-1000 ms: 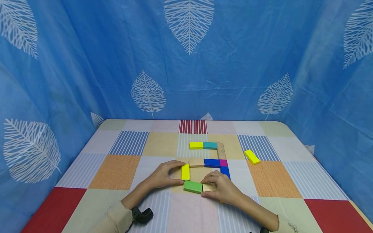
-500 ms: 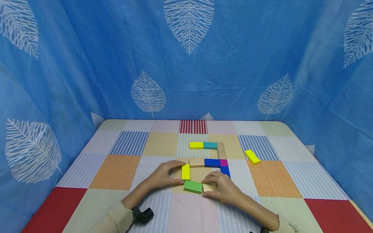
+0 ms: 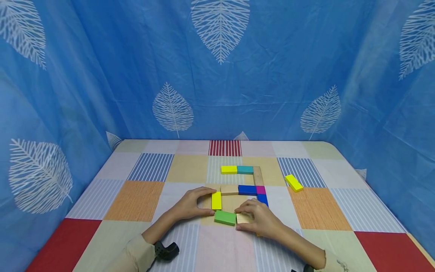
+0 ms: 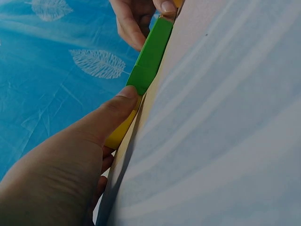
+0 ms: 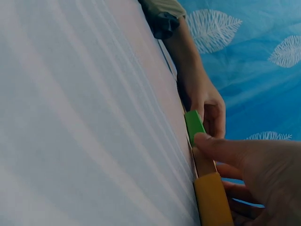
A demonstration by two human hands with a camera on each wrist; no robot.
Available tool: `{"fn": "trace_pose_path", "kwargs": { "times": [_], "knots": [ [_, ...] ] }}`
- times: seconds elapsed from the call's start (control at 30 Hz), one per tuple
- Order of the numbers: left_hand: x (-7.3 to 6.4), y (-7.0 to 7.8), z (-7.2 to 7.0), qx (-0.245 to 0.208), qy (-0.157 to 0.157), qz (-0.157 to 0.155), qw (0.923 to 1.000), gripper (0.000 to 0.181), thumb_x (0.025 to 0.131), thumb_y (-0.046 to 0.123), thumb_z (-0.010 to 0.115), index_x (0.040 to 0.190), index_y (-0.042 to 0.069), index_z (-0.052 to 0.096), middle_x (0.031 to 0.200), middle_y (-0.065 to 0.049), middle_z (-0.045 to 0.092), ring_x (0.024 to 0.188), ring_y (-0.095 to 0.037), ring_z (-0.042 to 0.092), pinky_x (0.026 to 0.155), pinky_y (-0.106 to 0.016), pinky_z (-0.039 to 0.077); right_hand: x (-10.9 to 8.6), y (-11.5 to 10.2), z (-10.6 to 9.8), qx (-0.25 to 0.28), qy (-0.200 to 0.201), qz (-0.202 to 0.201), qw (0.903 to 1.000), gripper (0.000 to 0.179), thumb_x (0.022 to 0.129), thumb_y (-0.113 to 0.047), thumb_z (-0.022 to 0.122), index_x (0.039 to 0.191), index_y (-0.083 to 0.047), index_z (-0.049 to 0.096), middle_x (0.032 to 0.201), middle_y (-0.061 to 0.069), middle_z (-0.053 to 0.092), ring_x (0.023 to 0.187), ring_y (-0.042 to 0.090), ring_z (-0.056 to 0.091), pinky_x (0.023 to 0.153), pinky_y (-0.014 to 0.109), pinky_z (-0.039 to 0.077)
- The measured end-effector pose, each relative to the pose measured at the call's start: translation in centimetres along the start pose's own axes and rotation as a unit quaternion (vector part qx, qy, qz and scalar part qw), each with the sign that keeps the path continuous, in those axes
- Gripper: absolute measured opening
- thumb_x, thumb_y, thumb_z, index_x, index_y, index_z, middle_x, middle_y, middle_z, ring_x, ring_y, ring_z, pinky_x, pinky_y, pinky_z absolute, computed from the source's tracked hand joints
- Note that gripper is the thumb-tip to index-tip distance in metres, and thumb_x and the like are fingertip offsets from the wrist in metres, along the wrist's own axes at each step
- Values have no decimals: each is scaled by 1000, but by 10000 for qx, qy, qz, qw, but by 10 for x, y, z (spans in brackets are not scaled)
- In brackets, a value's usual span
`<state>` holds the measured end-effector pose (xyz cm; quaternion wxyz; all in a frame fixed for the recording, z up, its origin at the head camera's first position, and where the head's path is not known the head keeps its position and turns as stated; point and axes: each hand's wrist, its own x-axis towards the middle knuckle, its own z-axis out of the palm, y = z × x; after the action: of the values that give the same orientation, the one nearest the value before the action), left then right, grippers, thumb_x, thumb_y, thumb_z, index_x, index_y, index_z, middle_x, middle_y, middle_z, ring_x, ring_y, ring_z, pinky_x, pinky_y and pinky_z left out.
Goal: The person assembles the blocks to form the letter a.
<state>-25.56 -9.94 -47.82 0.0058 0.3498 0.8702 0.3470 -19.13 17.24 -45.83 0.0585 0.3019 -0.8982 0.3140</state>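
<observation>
My left hand [image 3: 192,204] curls around the left side of an upright-lying yellow block [image 3: 216,201], forefinger at its far end and thumb at its near end. In the left wrist view, the thumb tip also touches the end of a green block [image 4: 153,54]. My right hand [image 3: 258,219] pinches a plain wooden block [image 3: 244,218] between thumb and fingers, flush against the green block's right end. An orange block [image 5: 212,197] adjoins the plain block in the right wrist view; my right hand mostly hides it in the head view.
Behind the hands, another plain block [image 3: 229,190], blue block [image 3: 247,190] and magenta block [image 3: 260,190] form a row. Farther back lie a yellow block [image 3: 229,170], teal block [image 3: 245,170] and long wooden block [image 3: 258,176]. A loose yellow block [image 3: 293,183] lies at right.
</observation>
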Motion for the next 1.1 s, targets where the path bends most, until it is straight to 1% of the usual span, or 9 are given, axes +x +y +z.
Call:
{"fn": "trace_pose_path", "kwargs": {
  "times": [0.1,0.2,0.33,0.43,0.53,0.67,0.9,1.03,1.1],
  "knots": [
    [-1,0,-1,-26,17,21,10000,67,72,50,73,128,17,56,126,3,55,119,-15,48,99,-38,38,-2,1,-5,87,103,-2,9999,41,69,-40,78,101,-15,71,98,-12,62,96,8,55,82,33,48],
    [0,1,0,-42,16,49,10000,67,72,49,73,128,17,56,126,3,55,119,-15,48,99,-38,38,-10,4,-13,129,354,44,9993,40,69,-37,79,102,-16,71,101,-11,62,97,10,56,83,35,49],
    [0,1,1,-8,4,49,10000,67,72,50,73,128,17,56,126,3,55,119,-15,47,100,-38,38,-26,10,-24,74,767,47,9970,32,70,-29,80,98,-18,70,99,-14,62,93,9,58,80,35,50],
    [0,1,0,23,12,56,10000,68,72,52,72,128,17,55,126,3,55,119,-15,47,100,-38,38,-41,13,-31,66,891,117,9959,28,70,-26,80,95,-20,68,95,-16,63,87,7,58,76,32,51],
    [0,0,0,46,27,58,10000,69,72,53,72,128,17,55,127,2,55,120,-15,47,100,-38,37,-53,14,-34,63,701,313,9970,27,73,-31,77,96,-21,69,94,-15,63,86,6,59,75,30,52],
    [0,-1,-1,12,37,65,10000,69,72,52,72,128,17,56,126,2,55,120,-15,47,101,-38,37,-64,14,-34,24,408,582,9975,34,72,-40,75,100,-23,69,97,-16,63,90,6,60,77,30,51],
    [-1,-2,-1,-27,52,64,10000,67,72,49,74,127,17,56,125,2,56,119,-16,48,100,-39,38,-67,18,-32,58,274,527,9982,35,73,-40,74,103,-22,69,98,-15,64,92,7,60,78,30,51],
    [-1,-2,-1,-8,60,91,9999,67,72,50,73,128,16,56,126,2,56,119,-15,47,100,-38,38,-67,24,-40,147,65,691,9975,35,74,-37,74,105,-22,69,100,-15,64,94,8,59,80,31,51],
    [0,-2,-1,-8,68,106,9999,67,72,50,73,128,16,56,126,1,55,119,-15,47,100,-38,38,-67,28,-44,118,-34,741,9972,34,75,-33,74,106,-21,69,102,-14,64,96,10,60,82,34,50]
  ]
}}
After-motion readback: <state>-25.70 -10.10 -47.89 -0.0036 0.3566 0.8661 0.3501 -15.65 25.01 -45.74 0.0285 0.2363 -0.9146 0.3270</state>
